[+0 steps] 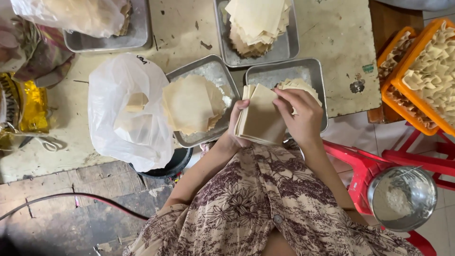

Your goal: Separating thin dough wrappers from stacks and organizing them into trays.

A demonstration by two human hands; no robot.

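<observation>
Two hands work one stack of square dough wrappers (259,116) held over the near edge of the table (341,42). Left hand (235,128) cups the stack from below, fingers curled round its side; right hand (298,116) rests on top, fingertips pinched at the top sheet's corner. Progress looks partial: loose wrappers (192,104) still fill the left tray (208,71), few lie in the right tray (284,73). Trays crowd close; little free room.

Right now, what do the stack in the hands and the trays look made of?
Stack of sheets: thin dough, apparently; matte, pale beige, edges flexing.
Trays: likely steel or aluminium; dull grey, floury.
Bag: thin translucent plastic, crinkled.
</observation>
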